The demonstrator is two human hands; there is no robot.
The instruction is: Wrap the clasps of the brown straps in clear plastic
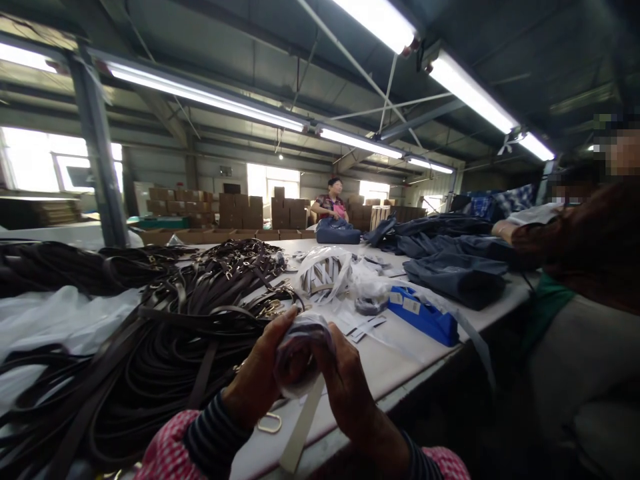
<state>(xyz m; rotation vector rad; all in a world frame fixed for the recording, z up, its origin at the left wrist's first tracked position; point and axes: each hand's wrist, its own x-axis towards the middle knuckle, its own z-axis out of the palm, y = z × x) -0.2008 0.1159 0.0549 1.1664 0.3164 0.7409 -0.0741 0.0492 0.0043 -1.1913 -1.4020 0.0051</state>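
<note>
Both of my hands are wrapped around a coiled strap (300, 357) in clear plastic film, held above the front of the table (387, 387). My left hand (257, 377) closes on it from the left. On the other side, my right hand (346, 380) grips it with fingers partly inside the coil. A flat beige strip (303, 427) slants down below the coil; whether it joins the coil is unclear. An oval metal ring (270, 423) lies by my left wrist. Dark leather straps (150, 360) with metal clips pile up left of my hands.
A blue tape dispenser (423, 315) sits right of my hands, with plastic-wrapped coils (325, 273) behind it. Dark blue bags (455, 277) cover the far right of the table. One person (333, 207) stands at the far end, another (570, 247) at the right.
</note>
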